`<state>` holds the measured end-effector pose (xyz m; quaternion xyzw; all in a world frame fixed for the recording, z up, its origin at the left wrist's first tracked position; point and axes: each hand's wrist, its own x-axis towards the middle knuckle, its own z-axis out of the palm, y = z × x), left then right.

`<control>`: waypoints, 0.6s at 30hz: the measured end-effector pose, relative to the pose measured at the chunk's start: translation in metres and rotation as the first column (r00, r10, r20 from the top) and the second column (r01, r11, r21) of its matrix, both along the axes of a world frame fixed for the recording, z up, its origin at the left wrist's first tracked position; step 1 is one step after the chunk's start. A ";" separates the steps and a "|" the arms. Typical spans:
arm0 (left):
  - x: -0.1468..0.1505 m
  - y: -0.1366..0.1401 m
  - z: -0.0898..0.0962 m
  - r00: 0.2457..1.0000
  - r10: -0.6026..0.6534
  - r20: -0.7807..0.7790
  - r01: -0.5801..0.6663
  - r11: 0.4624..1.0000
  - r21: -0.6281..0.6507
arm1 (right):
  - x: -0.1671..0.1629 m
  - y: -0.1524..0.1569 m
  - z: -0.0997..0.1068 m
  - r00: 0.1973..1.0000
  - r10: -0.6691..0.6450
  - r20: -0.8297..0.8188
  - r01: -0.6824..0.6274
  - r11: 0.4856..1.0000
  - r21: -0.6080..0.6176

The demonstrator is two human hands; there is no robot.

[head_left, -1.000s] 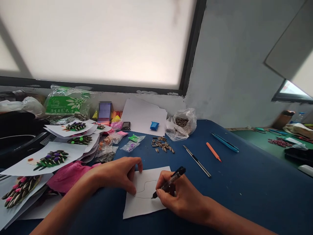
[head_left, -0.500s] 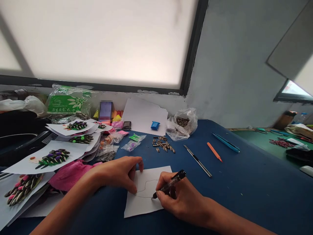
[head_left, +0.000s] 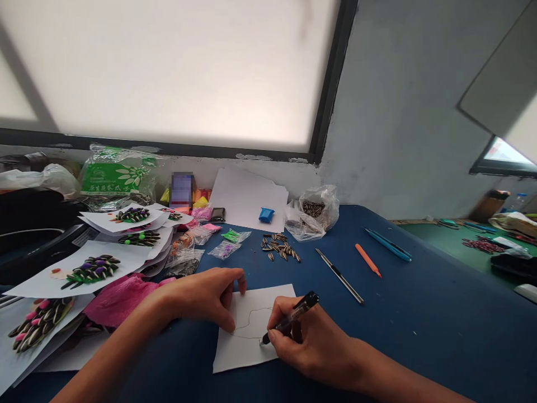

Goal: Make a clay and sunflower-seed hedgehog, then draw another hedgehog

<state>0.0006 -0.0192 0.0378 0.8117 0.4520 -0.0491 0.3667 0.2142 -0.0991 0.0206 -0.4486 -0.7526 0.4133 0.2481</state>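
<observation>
A small sheet of white paper (head_left: 239, 356) lies on the blue table, with a thin curved outline drawn on it. My right hand (head_left: 314, 341) grips a black pen (head_left: 291, 318), its tip touching the paper at the lower end of the outline. At the sheet's upper left edge, my left hand (head_left: 207, 296) presses with thumb and fingertips, thumb apart from the fingers. Beyond the sheet is a loose group of striped sunflower seeds (head_left: 280, 247). To the right lie a craft knife (head_left: 339, 275) and an orange marker (head_left: 368, 260).
Stacked sheets with seed pictures (head_left: 126, 254) stand at the left, beside a pink cloth (head_left: 121, 302). Small bags of coloured clay (head_left: 224, 250), a blue packet (head_left: 265, 215) and a plastic bag of seeds (head_left: 314, 212) sit along the back. Blue tweezers (head_left: 388, 244) are farther right.
The pen tip has moved very slightly, leaving a short mark at the outline's lower end. My left hand has stayed in place.
</observation>
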 end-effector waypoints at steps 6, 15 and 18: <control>0.000 0.000 0.000 1.000 0.000 -0.007 0.000 1.000 -0.002 | -0.001 -0.001 0.004 1.000 0.017 -0.001 -0.017 0.999 -0.030; 0.001 0.002 -0.001 1.000 -0.004 -0.004 0.003 1.000 -0.008 | 0.000 0.001 0.004 1.000 0.003 -0.004 -0.003 1.000 -0.019; 0.001 0.001 0.000 1.000 -0.003 -0.006 0.003 1.000 -0.005 | 0.000 0.002 0.004 1.000 -0.008 0.007 0.008 1.000 -0.010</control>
